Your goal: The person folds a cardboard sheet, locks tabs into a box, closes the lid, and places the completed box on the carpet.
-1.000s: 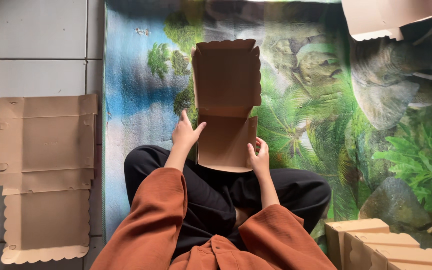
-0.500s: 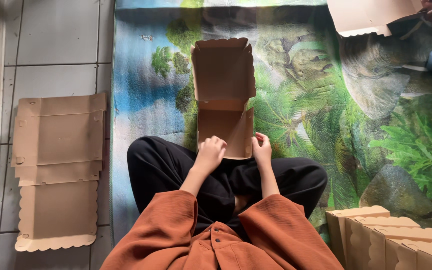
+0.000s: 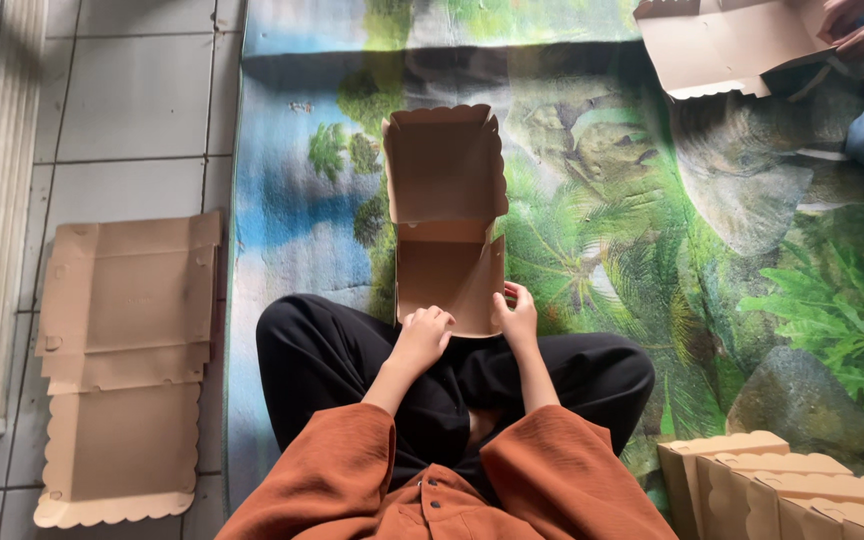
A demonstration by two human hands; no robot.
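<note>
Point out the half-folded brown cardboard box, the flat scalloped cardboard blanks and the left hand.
half-folded brown cardboard box [image 3: 444,170], head view, inner panel.
flat scalloped cardboard blanks [image 3: 127,300], head view, middle panel.
left hand [image 3: 424,335], head view, back of hand.

Brown cardboard box [image 3: 447,215] under the hands — matt, paper-dry, its edges cut in a scallop; the left hand [image 3: 422,335] and the right hand [image 3: 519,318] press on its plain, unprinted surface; flat cardboard blanks [image 3: 122,360] on the floor show the same dull kraft finish; the folded boxes [image 3: 782,490] too; the mat [image 3: 592,250] is printed with foliage, smooth with a faint sheen; the floor tiles [image 3: 137,100] look glazed and pale; rust-orange sleeves [image 3: 342,470] — soft woven cloth; black trousers [image 3: 332,350], matt fabric.
</note>
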